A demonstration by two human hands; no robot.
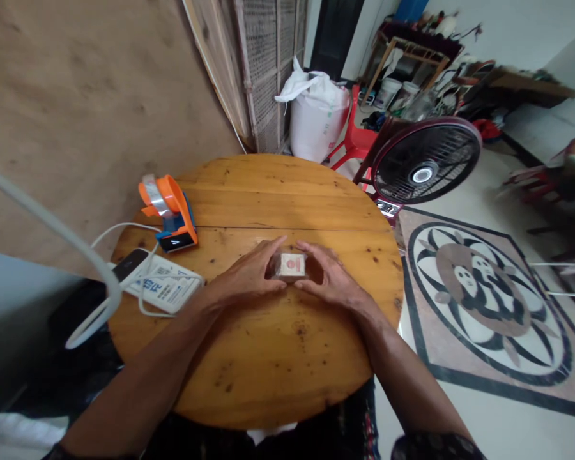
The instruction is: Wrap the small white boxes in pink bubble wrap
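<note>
A small box [292,264] with a pale top and red print sits near the middle of the round wooden table [278,358]. Its sides look darker, and its exact kind cannot be made out. Around its left side curves my left hand [255,268], thumb and fingers apart. My right hand [329,273] mirrors it on the right side, also with thumb and fingers spread. The box lies in the gap between the two hands. Whether any fingertip touches it is hard to tell.
On the table's left stand an orange and blue tape dispenser [176,204] and a white printed box [165,284] with a dark phone-like object [130,263] and a white cable. A fan [421,172], red chair [359,137] and white sack [319,115] stand beyond the table.
</note>
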